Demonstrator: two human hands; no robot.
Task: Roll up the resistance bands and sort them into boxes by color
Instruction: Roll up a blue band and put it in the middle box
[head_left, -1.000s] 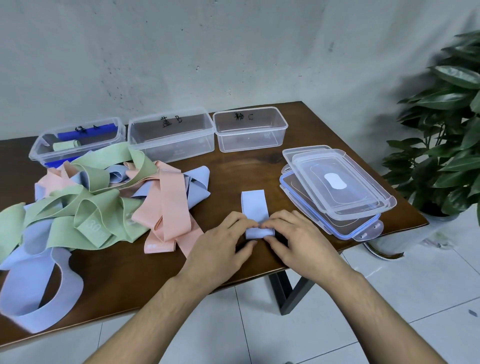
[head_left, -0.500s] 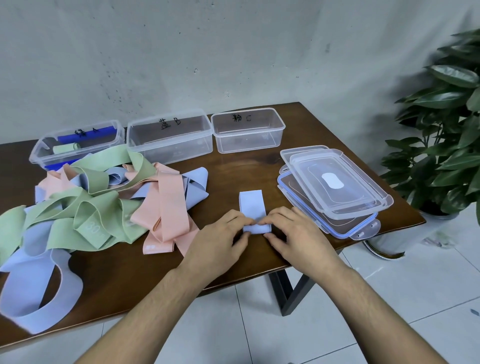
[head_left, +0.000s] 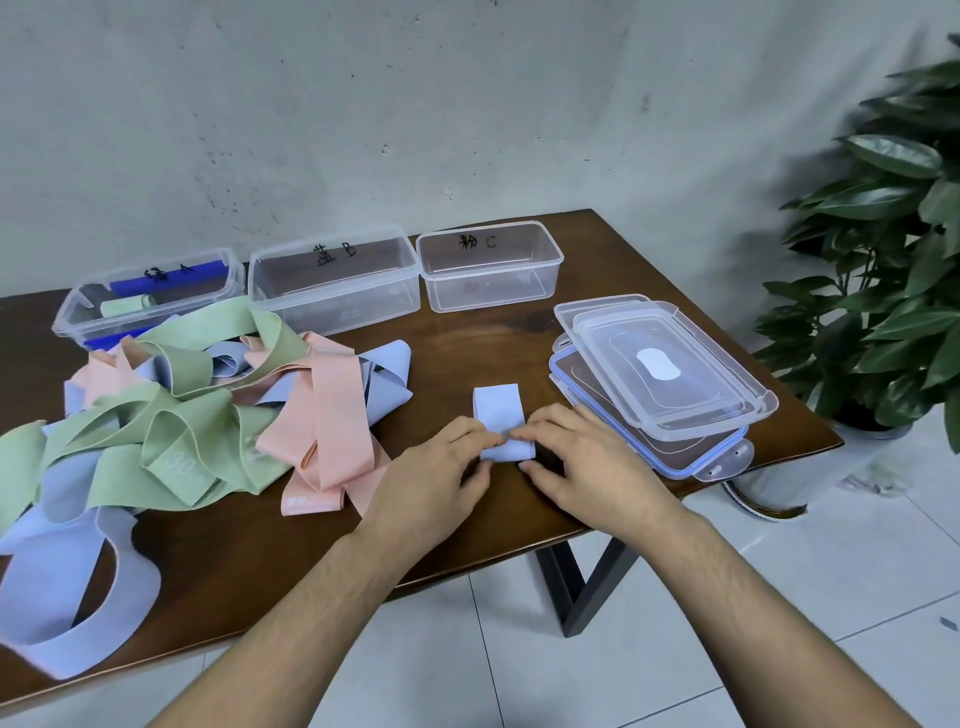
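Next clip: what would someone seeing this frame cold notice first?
Both hands, left hand and right hand, pinch a half-rolled light blue band near the table's front edge. To their left sprawls a tangled pile of bands in green, pink and blue. Three clear boxes line the back edge, with stacked lids at right.

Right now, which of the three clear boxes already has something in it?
The leftmost box: it holds a rolled green band and something dark blue. The two boxes beside it look empty.

Boxes (head_left: 410, 275) behind bands (head_left: 171, 415), lids (head_left: 660, 374) right.
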